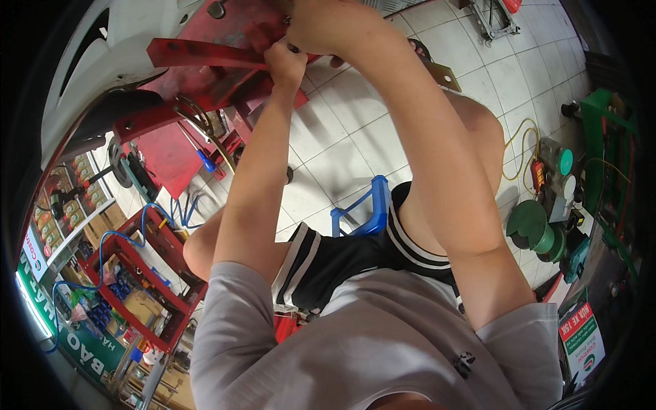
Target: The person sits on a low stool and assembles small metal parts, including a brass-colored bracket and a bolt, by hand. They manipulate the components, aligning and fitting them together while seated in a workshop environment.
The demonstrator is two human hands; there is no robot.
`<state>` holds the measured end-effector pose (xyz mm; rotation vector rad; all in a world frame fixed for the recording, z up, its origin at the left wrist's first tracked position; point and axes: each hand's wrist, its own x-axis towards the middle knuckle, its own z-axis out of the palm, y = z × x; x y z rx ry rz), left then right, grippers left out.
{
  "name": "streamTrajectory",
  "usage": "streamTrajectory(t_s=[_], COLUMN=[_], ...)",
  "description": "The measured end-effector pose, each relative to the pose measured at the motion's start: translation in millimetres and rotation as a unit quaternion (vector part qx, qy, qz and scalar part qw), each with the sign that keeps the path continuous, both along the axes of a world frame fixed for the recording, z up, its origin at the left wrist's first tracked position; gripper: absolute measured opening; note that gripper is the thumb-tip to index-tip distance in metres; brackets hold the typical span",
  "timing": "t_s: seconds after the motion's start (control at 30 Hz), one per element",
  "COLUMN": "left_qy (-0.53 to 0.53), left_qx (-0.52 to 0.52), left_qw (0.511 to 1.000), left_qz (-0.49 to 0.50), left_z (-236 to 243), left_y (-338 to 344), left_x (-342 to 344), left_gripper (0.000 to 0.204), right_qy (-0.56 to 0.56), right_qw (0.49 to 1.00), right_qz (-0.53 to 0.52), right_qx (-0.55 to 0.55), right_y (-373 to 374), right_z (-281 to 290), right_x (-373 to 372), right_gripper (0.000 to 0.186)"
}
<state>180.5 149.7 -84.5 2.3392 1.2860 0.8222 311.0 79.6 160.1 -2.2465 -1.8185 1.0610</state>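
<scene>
My left hand [285,63] is closed at the right end of a flat red metal bar [205,55]. What its fingers hold there, if anything, is hidden. Just above and to the right, my right hand [318,26] reaches to the top edge of the view, against the red metal framework. Its fingers are mostly out of sight, so their grip does not show. Behind the bar lies a wide red metal surface [181,83]. A curved, brassy metal lever [198,117] sticks out below it.
White bodywork [85,75] hangs at upper left. A blue-handled screwdriver [206,162] lies by a red plate [160,160]. Between my legs is a blue stool [374,208]. A red rack [126,304] with a blue hose stands left; green containers [536,229] and a yellow cord are right.
</scene>
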Motion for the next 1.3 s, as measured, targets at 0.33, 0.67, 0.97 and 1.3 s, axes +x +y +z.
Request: streamTrajectory(t_s=[0.33, 0.67, 0.97, 1.3], left_qy=[0.100, 0.138, 0.131, 0.046], left_qx=[0.014, -0.027, -0.146, -0.106], left_qw=[0.994, 0.989, 0.980, 0.993], left_qz=[-0.035, -0.050, -0.022, 0.019], left_z=[-14, -35, -41, -39], left_y=[1, 9, 4, -6], left_x=[6, 2, 3, 5], left_gripper=[0.022, 0.021, 0.021, 0.020], right_qy=[0.113, 0.038, 0.027, 0.042], right_qw=[0.985, 0.999, 0.999, 0.999], right_qz=[-0.080, -0.011, -0.030, -0.031], right_qx=[0.103, 0.015, 0.005, 0.003], right_y=[5, 1, -8, -12], right_z=[-12, 14, 21, 19], right_x=[-12, 15, 31, 35], right_gripper=[0.025, 0.031, 0.032, 0.032])
